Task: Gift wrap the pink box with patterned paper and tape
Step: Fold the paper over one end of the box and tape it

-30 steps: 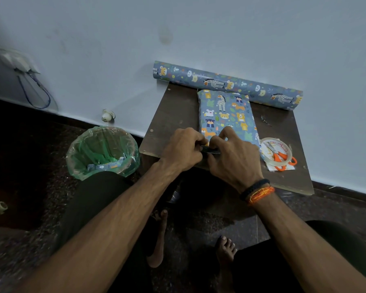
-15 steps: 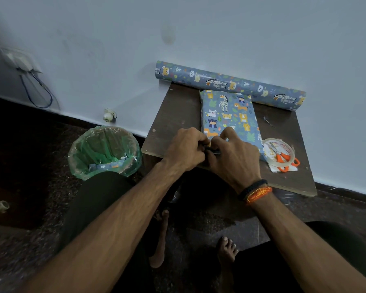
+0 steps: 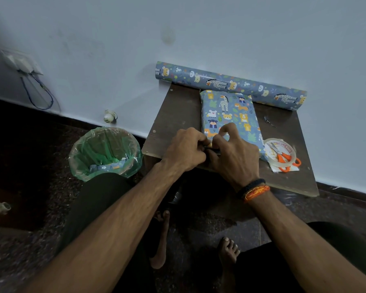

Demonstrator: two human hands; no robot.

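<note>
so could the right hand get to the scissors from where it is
Probably yes. The scissors lie just right of the right hand under the tape roll, nothing between, though that hand is busy at the wrapped box.

no legible text, red print on tape roll (image 3: pixel 280 152) too blurred to read

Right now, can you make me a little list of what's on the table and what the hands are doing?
box: wrapped box in blue animal paper, lying on the table
paper roll: paper roll along the wall, behind the box
tape: tape ring right of the box
scissors: orange scissors lying through the ring
left hand: left hand pinching at the box's near end
right hand: right hand pinching there too
bin: green bin on the floor, left of the table
</note>
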